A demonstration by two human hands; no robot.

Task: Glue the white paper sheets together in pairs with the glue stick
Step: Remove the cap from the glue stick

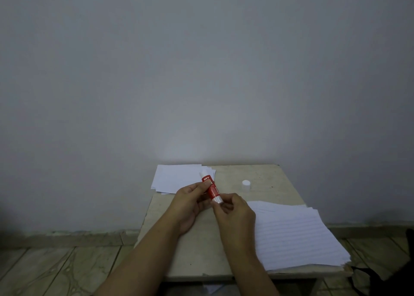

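Right now I have the glue stick (pixel 211 189) up off the table (pixel 264 179), held between both hands: my left hand (pixel 190 202) wraps its fingers (pixel 205 184) around the red barrel, and my right hand (pixel 233 210) pinches the white knob at the lower end between thumb and fingertips (pixel 220 203), as if to twist it. The open tip points away from my fingers, toward the small pile of sheets (pixel 177 179) lying just beyond my left fingertips. The cap (pixel 246 183) stands on its own past my right fingers, apart from everything. The big stack of paper (pixel 293 235) lies fanned out beside my right wrist, its near corner at the table's front edge. The main risk, as I judge it, is overwinding: if I turn the knob too far, too much glue rises and it may smear in lumps or snap off when pressed to a sheet. My grip on the barrel is near its middle, so a firm twist could also let it slip round in my left fingers instead of raising the glue. The bare tip hangs over the far pile and could dab it by accident. My right forearm could brush the fanned stack and push sheets off the edge. I cannot tell how far the glue is already out.
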